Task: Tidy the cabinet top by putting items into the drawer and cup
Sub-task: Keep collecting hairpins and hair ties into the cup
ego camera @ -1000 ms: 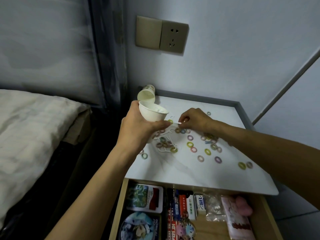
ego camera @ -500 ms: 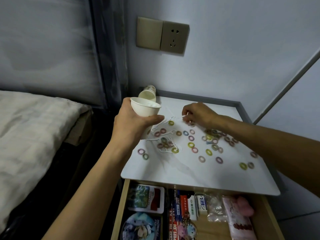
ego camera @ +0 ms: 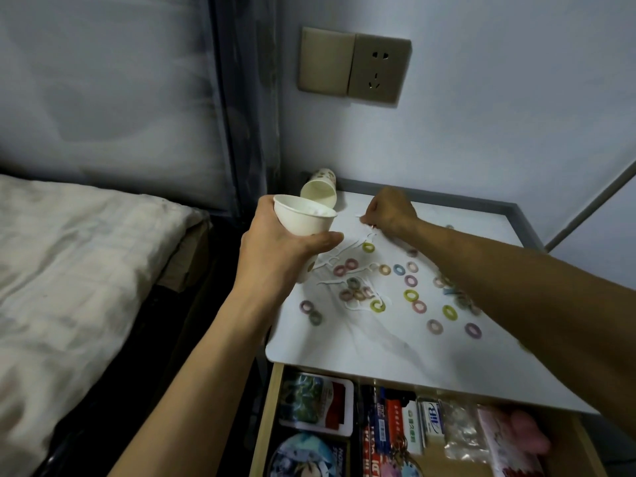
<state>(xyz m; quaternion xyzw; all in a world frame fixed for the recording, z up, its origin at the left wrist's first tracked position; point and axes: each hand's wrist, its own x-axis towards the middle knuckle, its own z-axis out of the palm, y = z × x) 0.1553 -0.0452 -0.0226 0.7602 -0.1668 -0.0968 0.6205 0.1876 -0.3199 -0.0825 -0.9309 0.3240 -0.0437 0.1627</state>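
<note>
head view:
left hand (ego camera: 275,259): fingers wrapped round a paper cup (ego camera: 303,220), held tilted above the top's left edge.
right hand (ego camera: 390,211): curled, pinching a white pick (ego camera: 361,217) at the rear of the top (ego camera: 344,342).
rings (ego camera: 409,296): scattered across the top.
drawer (ego camera: 264,425): open below.

The cup (ego camera: 304,222) looks matt white paper — the cabinet top (ego camera: 378,356) smooth, faintly sheened; at six o'clock the drawer (ego camera: 266,418) shows pale, matt wood.

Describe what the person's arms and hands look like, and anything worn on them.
No sleeves show: the left arm and right arm are bare to the frame edge. The left hand and right hand wear no gloves; no watch, bracelet or ring is visible.
</note>
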